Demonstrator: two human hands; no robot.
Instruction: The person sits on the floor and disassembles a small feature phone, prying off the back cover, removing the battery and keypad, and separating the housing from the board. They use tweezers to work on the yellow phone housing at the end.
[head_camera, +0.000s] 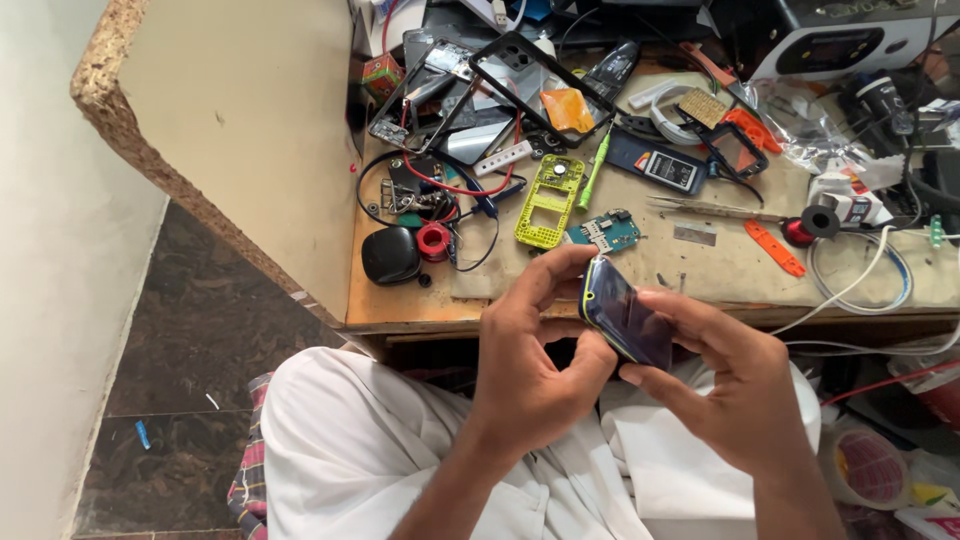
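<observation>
Cluttered with phone parts, the worn wooden workbench (700, 275) fills the upper frame, its near edge just above the person's lap. Both hands meet below that edge: the left hand (535, 365) and the right hand (725, 375) each pinch a small dark phone body (627, 312) with a yellow-green rim, held between them, its long axis slanting from upper left to lower right. The left thumb and forefinger close on its upper end; the right fingers cup its lower end from the side. On the bench beyond lie a yellow-green keypad frame (549, 200), a teal circuit board (606, 231), a dark rectangular battery with a white label (657, 163), and a small red-and-green box (381, 72) at far left.
</observation>
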